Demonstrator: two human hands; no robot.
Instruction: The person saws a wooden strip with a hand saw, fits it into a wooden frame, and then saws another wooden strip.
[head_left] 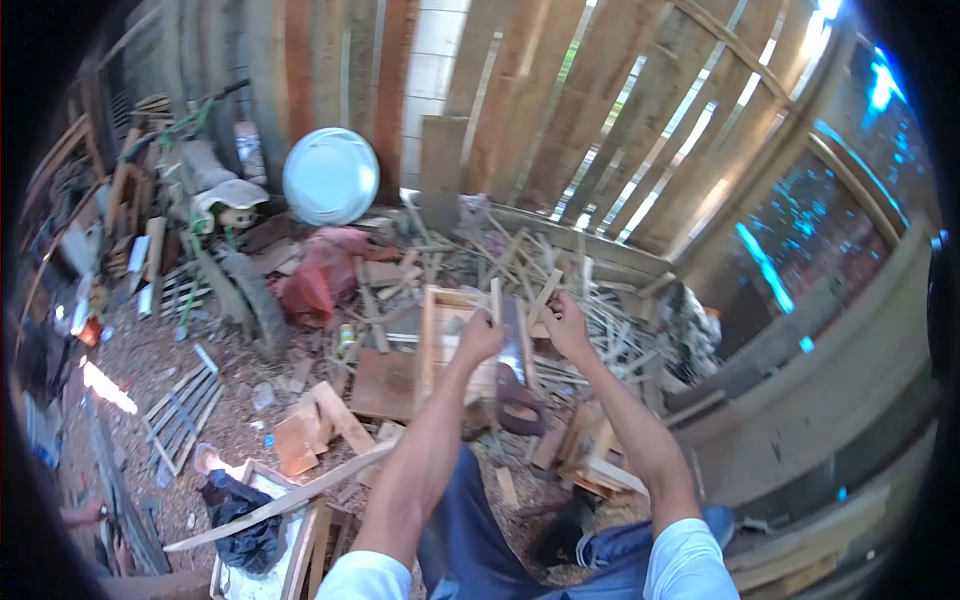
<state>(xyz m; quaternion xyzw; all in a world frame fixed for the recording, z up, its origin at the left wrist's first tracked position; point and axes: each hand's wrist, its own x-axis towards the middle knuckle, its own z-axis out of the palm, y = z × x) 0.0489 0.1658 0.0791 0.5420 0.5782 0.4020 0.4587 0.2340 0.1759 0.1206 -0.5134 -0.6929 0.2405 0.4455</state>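
My left hand [482,336] is closed around a short light wooden strip [496,296], which points upward from the fist. In my right hand [566,325] the fingers pinch a second wooden strip [546,292], tilted up to the right. Both hands are above a shallow wooden box frame [428,340]. A handsaw [518,405] lies over the box between my forearms, its dark handle toward me. The box's far side is partly hidden by my left hand and forearm.
Scrap wood sticks [610,320] pile up beyond my hands against a plank fence [560,110]. A round white basin [331,177] leans there, near a red sack [322,275]. To the left, a black plastic bag [245,535] sits on a wooden tray, under a long board [290,497].
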